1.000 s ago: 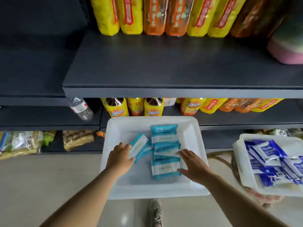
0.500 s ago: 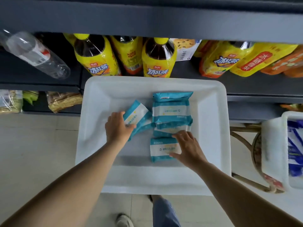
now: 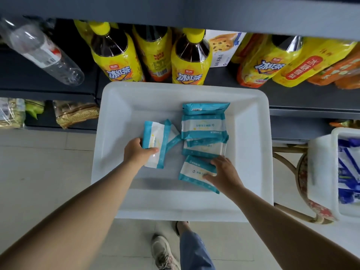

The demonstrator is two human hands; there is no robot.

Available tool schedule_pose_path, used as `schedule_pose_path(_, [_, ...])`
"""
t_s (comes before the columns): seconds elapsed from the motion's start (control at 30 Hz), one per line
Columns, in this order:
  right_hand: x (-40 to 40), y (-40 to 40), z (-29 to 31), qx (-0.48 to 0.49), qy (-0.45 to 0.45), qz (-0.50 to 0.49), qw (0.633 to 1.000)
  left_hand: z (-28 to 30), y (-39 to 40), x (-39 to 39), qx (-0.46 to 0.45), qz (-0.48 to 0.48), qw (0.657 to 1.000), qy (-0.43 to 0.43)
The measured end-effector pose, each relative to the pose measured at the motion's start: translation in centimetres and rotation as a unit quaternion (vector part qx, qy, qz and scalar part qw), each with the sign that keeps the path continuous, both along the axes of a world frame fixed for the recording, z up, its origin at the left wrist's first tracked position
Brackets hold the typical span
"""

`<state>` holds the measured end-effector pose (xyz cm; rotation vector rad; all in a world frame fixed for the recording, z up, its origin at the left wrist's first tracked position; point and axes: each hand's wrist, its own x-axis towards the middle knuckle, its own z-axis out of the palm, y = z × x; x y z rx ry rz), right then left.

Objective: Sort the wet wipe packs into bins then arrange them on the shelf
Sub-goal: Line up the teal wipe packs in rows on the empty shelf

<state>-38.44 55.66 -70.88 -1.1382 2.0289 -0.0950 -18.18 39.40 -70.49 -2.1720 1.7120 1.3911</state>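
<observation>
Left hand [image 3: 137, 152] gripping teal wipe pack [image 3: 155, 145], right hand [image 3: 224, 172] pinching another pack [image 3: 196, 173], white bin [image 3: 120, 106]

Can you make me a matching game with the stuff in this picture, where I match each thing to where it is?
Things:
1. teal wipe pack
2. clear empty bottle
3. blue wipe packs
4. cake box

Places:
A. lying on the dark shelf at far left
B. in the white bin at the right edge
C. gripped by the left hand over the big white bin
D. standing behind the yellow tea bottles

Pairs: 1-C, 2-A, 3-B, 4-D
</observation>
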Motion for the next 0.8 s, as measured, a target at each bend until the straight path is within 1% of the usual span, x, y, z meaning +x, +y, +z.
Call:
schedule_pose_path(0.07, [0.2,0.4,0.5,-0.002,-0.001,-0.034,0.999,0.4,0.4,0.4,0.031,0.014,0.999,0.027])
schedule_pose_path(0.13, [0.9,0.9,1.1,-0.003,-0.001,-0.053,0.999,1.1,1.1,1.1,0.042,0.021,0.998,0.047])
schedule_pose_path(0.27, [2.2,1.7,3.1,-0.037,0.009,-0.093,0.995,3.7,2.4,2.2,0.025,0.016,0.996,0.082])
schedule_pose_path(0.4, [2.9,1.9,7.3,-0.104,0.017,-0.118,0.987,8.4,3.4,3.5,0.009,-0.012,0.993,0.117])
schedule_pose_path(0.47, [2.9,2.0,10.5,-0.148,0.010,-0.147,0.978,11.6,3.8,4.1,-0.029,-0.036,0.991,0.129])
schedule_pose_path(0.6, [3.0,2.6,18.5,-0.220,0.012,-0.199,0.955,19.0,4.9,4.9,-0.128,-0.079,0.981,0.121])
schedule_pose_path(0.7, [2.7,3.0,25.4,-0.258,0.024,-0.167,0.951,25.5,5.4,4.8,-0.169,-0.103,0.970,0.138])
schedule_pose_path(0.8, [2.5,3.0,33.6,-0.299,0.026,-0.134,0.944,32.8,5.6,4.6,-0.197,-0.119,0.961,0.155])
